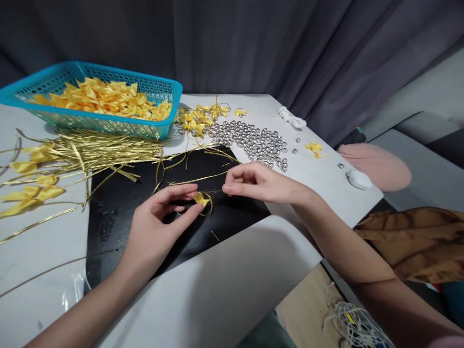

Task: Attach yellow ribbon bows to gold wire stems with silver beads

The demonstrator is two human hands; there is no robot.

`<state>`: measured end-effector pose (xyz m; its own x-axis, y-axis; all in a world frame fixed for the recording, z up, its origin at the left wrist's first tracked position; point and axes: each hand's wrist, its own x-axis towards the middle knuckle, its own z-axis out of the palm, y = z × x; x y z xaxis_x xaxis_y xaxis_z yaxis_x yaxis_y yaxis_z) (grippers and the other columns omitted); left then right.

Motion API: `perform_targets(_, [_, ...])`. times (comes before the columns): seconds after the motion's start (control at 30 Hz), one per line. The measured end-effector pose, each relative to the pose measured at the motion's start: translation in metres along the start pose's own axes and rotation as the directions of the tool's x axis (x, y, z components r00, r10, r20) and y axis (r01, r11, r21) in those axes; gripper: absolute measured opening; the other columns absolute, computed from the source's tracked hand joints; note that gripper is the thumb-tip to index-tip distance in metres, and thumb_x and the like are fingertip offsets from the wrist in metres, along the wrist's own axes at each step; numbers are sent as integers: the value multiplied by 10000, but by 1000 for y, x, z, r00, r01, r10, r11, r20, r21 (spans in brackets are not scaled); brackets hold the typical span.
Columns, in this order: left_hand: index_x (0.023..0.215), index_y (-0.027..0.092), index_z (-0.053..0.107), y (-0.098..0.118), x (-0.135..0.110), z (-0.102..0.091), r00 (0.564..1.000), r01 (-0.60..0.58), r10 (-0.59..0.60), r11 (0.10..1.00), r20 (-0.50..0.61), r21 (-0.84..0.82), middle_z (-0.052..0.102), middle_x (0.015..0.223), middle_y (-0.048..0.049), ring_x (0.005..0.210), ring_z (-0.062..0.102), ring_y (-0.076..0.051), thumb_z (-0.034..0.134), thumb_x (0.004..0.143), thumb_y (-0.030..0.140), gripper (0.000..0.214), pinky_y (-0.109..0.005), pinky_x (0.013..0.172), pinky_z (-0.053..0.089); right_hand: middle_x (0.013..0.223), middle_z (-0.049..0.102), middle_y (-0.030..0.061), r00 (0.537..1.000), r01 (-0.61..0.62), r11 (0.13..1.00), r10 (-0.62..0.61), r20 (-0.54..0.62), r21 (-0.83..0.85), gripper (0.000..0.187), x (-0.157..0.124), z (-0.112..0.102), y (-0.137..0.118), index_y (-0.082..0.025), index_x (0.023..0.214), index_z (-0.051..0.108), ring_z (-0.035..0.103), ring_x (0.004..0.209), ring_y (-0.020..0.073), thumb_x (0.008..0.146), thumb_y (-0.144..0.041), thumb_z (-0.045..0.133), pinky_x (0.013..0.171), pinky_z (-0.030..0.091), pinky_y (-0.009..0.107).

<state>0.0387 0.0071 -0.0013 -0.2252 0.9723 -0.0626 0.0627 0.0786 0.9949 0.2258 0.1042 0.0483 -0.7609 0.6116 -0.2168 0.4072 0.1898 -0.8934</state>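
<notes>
My left hand pinches a small yellow ribbon bow between thumb and fingers, over the black mat. A thin gold cord loops around the bow and runs right to my right hand, whose fingertips are pinched on the cord's end. Both hands hover just above the mat, about a hand's width apart.
A blue basket of yellow bows stands at the back left. Loose gold cords and bows lie in front of it. A heap of silver beads and finished bows lie on the white table. White mouse at right.
</notes>
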Motion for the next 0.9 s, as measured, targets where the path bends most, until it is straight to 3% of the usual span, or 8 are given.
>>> perform_targets(0.23, [965, 216, 684, -1, 1, 0, 1000, 28, -28, 999, 6, -17, 704, 951, 0, 917, 641, -149, 762, 664, 285, 318, -268, 870, 492, 582, 432, -43, 999, 23, 1000, -24, -44, -10, 417, 0, -4, 1, -115, 682, 544, 323, 515, 43, 753, -514, 643, 452, 220, 200])
perform_targets(0.4, [972, 193, 682, 2, 2, 0, 998, 69, -68, 995, 8, -71, 712, 891, -1, 765, 665, -112, 749, 674, 283, 318, -207, 750, 526, 564, 401, -55, 1000, 8, 1000, -9, -24, -26, 397, 0, -1, 1, -116, 679, 539, 303, 507, 40, 758, -489, 648, 445, 221, 194])
perform_targets(0.57, [1025, 185, 666, 4, 3, 0, 993, 110, -107, 992, 58, -54, 699, 1011, -35, 705, 675, -115, 726, 678, 293, 368, -211, 662, 527, 527, 363, -75, 999, -23, 998, 21, -25, -65, 381, 2, 4, 2, -129, 664, 520, 272, 480, 36, 752, -473, 659, 428, 203, 187])
perform_targets(0.73, [1046, 175, 642, 3, 4, 1, 990, 56, -62, 997, 129, 50, 671, 1079, -71, 812, 648, -154, 699, 696, 340, 391, -255, 690, 523, 519, 347, -76, 998, -63, 994, 62, -10, -95, 392, 3, 0, 5, -132, 665, 518, 263, 477, 38, 751, -492, 648, 424, 188, 188])
perform_targets(0.9, [941, 168, 591, 1, 2, 3, 999, -47, 47, 975, 7, 217, 640, 908, -55, 750, 606, -159, 723, 656, 378, 377, -246, 581, 500, 570, 424, -43, 999, -31, 995, 28, -33, -90, 425, 3, -6, 6, -114, 688, 554, 299, 511, 46, 756, -527, 623, 443, 213, 198])
